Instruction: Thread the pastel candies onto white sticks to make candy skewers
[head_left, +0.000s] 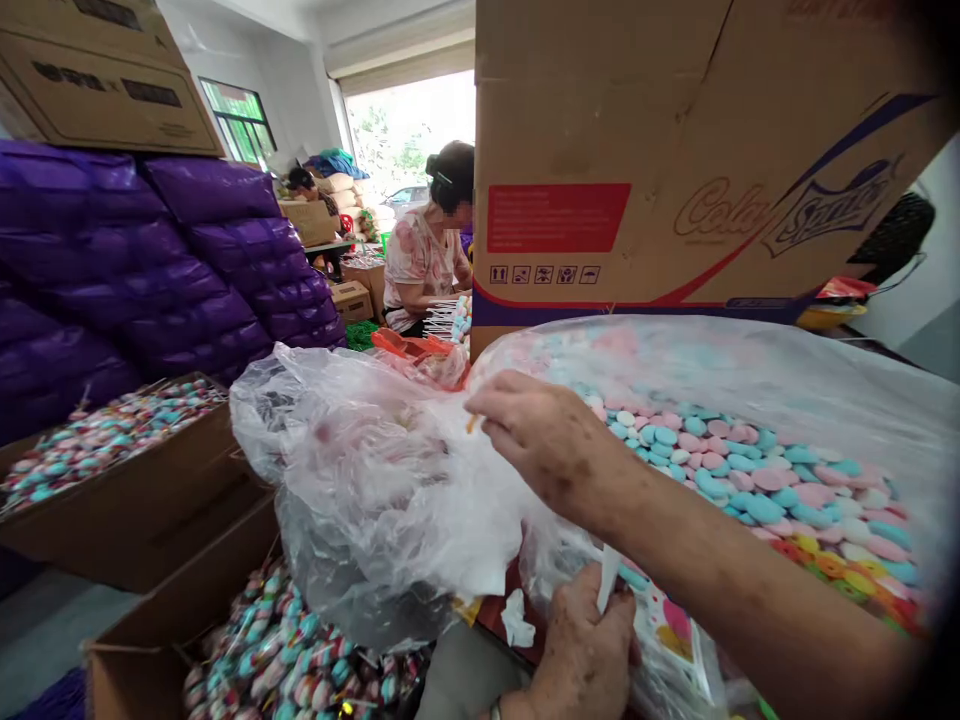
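My right hand (551,445) reaches over from the right, its fingers pinched at the edge of a crumpled clear plastic bag (360,480). A small orange piece (472,424) shows at the fingertips; what exactly it is cannot be made out. Lower down, my left hand (581,640) is closed around a white stick (608,577) that points up from the fist. Beside it lies a scrap of white paper (517,620). Pink, blue and white candy-like pieces (735,460) fill a large open plastic bag (847,350) under my right forearm.
Cartons of wrapped, candy-like pieces stand at lower left (300,640) and left (112,440). Purple bundles (150,260) are stacked behind. A big printed cardboard box (637,150) blocks the view ahead. Another person (424,260) sits beyond it.
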